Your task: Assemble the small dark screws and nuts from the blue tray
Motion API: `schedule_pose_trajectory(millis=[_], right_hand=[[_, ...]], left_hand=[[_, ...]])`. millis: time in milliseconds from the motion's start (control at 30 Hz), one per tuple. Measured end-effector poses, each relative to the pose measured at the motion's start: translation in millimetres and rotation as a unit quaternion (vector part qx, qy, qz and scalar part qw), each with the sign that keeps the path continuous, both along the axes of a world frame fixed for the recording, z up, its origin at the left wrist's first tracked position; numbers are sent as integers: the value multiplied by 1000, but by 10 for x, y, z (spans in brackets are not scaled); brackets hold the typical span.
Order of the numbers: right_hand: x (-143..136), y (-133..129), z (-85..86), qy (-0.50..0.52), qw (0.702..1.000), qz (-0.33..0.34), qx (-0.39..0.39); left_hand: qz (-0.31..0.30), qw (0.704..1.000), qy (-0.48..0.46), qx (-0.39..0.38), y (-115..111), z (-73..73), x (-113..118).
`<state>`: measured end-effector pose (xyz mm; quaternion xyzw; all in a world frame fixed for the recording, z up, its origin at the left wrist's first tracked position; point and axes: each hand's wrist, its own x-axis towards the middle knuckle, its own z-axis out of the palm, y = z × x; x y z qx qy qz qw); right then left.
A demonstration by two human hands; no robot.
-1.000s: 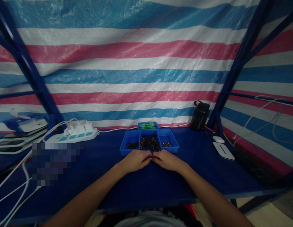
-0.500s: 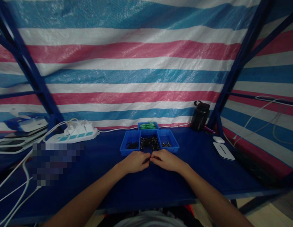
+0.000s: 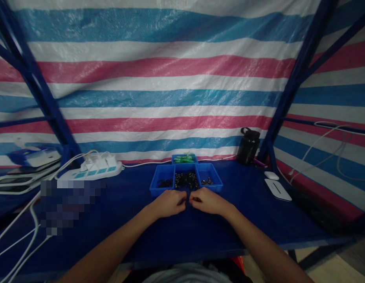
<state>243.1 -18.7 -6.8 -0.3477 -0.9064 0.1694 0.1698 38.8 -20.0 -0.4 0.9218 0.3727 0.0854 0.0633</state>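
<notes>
My left hand (image 3: 170, 203) and my right hand (image 3: 208, 200) face each other just in front of the blue bins, a narrow gap between their fingertips. Both have curled fingers, thumb against forefinger; anything pinched in them is too small or hidden to name. Beyond them, the middle blue bin (image 3: 186, 166) holds a heap of small dark and shiny metal pieces (image 3: 186, 180). In the left blue bin (image 3: 162, 171) lie thin black pieces (image 3: 165, 183). A few small metallic pieces (image 3: 207, 181) sit in the right blue bin (image 3: 210, 171).
Behind stands a smaller blue bin (image 3: 184, 161) with green items. A white power strip (image 3: 96, 170) with plugs and cables is at the left, near stacked devices (image 3: 23, 179). To the right are a black bottle (image 3: 248, 146) and a white flat device (image 3: 277, 189). A striped sheet hangs behind.
My hands have moved slightly apart; their fingertips met before and now a small gap separates them. The camera view has shifted a little.
</notes>
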Motion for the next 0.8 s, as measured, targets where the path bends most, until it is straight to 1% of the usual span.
schedule_pose_trajectory(millis=[133, 267, 367, 600, 800], right_hand=[[-12, 13, -42, -17, 1000, 19, 8], [-32, 15, -51, -5, 999, 40, 11], [-36, 18, -42, -3, 999, 42, 2], [-34, 7, -21, 0, 1000, 23, -11], [-29, -20, 26, 2, 1000, 2, -31]], left_hand=[[2, 999, -48, -2, -19, 15, 10], [-25, 996, -88, -15, -22, 2, 18], [-34, 994, -105, -25, -13, 0, 13], [-32, 995, -89, -22, -45, 53, 20], [-24, 997, -69, -10, -5, -6, 10]])
